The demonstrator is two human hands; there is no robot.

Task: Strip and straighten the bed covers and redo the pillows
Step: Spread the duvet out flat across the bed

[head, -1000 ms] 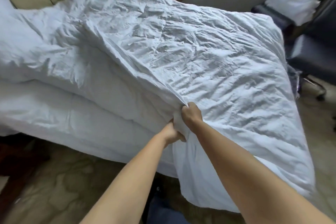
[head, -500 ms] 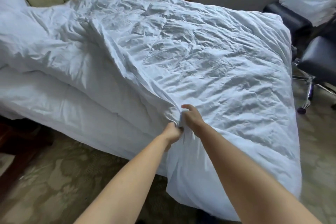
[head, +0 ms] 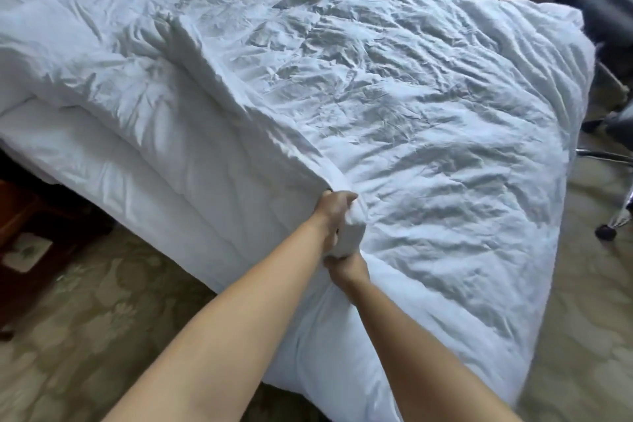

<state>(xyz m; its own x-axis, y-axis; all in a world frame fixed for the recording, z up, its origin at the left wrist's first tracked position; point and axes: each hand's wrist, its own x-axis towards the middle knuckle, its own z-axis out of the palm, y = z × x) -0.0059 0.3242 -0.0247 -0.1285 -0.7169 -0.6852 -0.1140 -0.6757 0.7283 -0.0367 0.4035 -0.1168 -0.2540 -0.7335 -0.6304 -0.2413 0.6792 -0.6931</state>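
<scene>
The bed (head: 113, 188) filled most of the view, w/ the white duvet (head: 394, 106) rumpled across it and folded back on itself along a diagonal ridge; its near corner hung off the bed's foot. Past the bed's far right side stood a dark chair (head: 603, 10). Left hand (head: 334, 212) gripped the bunched duvet corner at the bed's near edge; right hand (head: 346, 265) clamped the same wad just below it, toward the person. Step looked like stripping/straightening the cover; next prob. needed a firm pull off the bed. Vs 0.5 s earlier, the right hand had dropped below the left.
</scene>
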